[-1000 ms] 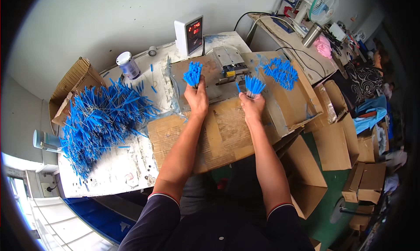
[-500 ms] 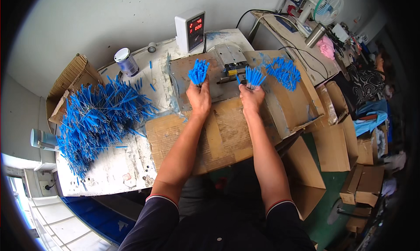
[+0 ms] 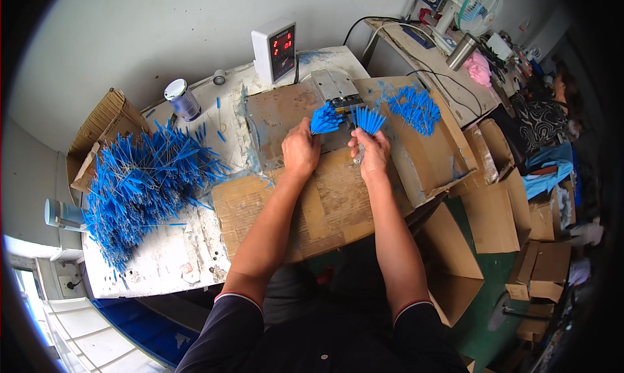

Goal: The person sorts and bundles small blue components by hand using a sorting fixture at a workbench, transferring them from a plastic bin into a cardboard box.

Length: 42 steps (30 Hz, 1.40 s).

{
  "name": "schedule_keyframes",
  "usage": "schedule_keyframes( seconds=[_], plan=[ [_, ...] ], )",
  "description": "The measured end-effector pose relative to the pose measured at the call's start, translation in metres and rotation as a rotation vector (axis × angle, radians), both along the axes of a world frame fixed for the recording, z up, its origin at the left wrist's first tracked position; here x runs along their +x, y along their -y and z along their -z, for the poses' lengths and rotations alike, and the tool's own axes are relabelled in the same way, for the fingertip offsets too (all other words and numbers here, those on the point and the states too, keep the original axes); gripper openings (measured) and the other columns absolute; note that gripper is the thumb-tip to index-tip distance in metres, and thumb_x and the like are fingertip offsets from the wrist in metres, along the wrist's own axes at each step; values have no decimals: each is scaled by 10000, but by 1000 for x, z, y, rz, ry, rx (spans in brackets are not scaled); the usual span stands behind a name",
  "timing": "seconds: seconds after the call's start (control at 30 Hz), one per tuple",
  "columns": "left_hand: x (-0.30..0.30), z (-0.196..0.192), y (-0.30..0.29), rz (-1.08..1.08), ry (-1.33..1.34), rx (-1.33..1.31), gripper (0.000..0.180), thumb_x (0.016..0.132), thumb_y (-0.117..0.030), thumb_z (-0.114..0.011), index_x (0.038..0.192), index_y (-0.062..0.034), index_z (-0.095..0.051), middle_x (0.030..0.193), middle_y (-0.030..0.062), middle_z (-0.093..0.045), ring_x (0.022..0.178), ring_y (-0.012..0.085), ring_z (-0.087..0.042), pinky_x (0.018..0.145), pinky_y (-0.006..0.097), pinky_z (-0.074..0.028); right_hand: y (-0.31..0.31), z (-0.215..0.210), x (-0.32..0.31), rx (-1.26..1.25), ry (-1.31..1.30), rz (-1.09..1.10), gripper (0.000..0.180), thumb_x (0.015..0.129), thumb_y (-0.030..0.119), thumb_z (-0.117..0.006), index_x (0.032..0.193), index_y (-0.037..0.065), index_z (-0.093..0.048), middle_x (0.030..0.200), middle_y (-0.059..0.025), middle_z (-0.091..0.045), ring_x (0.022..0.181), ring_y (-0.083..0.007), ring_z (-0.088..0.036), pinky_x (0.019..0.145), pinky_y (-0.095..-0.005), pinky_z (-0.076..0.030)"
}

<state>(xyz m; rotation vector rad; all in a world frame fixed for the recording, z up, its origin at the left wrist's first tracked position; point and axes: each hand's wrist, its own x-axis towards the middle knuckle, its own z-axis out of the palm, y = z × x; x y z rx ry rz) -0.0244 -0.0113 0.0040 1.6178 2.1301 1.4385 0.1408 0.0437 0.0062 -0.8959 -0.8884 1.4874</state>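
The left hand is closed around the lower end of a tilted bunch of blue sticks, whose tips lean over toward the right. The right hand, just beside it, pinches a second bunch, fanned out and nearly upright, with thin wire stems showing below the fingers. Both bunches stick out beyond the hands, near a small metal machine.

The fan in the right hand looks likelier to come apart: the pinch is narrow and the tips spread, so an outer stick could slip out if the grip eases. The left hand could lose sticks too, because its bunch leans to one side. With the bunches so close together, their tips could catch on each other, or knock the machine if either hand reaches farther out. A dropped stick could land on the cardboard under the hands. The loose heap to the right of the right hand could scatter under a careless sideways sweep. The big pile, well left of the left hand, looks tangled, so a pull there could drag extra sticks along.
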Motion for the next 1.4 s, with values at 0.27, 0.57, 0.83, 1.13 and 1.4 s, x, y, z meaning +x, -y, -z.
schedule_keyframes(
  seconds=[0.27, 0.57, 0.83, 1.13, 1.4],
  plan=[
    [6, -7, 3, 52, -49, -32, 226, 784, -69, -616, 1009, -48, -618, 939, 186, -682, 914, 391, -644, 807, 490, -495, 0, 7, 7, 22, 29, -7, 97, 834, 40, -728, 862, 47, -635, 708, -37, -643, 549, -133, -598, 452, -282, -479],
    [9, 0, -3, -7, -186, -55, 266, 810, -111, -630, 1072, -74, -660, 964, 173, -704, 928, 371, -665, 817, 467, -516, 8, -4, 13, -98, 143, -73, 126, 798, 33, -759, 840, 40, -640, 722, -49, -651, 551, -154, -622, 448, -308, -527],
    [3, 6, -5, -133, -56, -34, 251, 825, -120, -663, 1071, -76, -642, 897, 201, -695, 864, 404, -663, 780, 482, -512, 12, -6, 10, -144, 76, -32, 121, 801, 46, -754, 868, 39, -653, 747, -65, -663, 563, -177, -637, 470, -321, -541],
    [2, -5, 3, -93, 163, -29, 185, 860, -152, -675, 986, -61, -576, 875, 231, -674, 856, 440, -645, 760, 522, -491, 3, -12, -4, -131, 356, -4, 83, 775, 41, -701, 812, 30, -628, 691, -52, -629, 488, -145, -593, 382, -300, -486],
    [3, -6, 2, -96, 153, -44, 182, 849, -123, -652, 1000, -59, -572, 880, 215, -687, 870, 420, -656, 788, 510, -496, -7, -7, -16, -104, 463, 61, 79, 757, 13, -688, 804, 30, -627, 697, -60, -641, 483, -141, -596, 386, -303, -520]
  ],
)
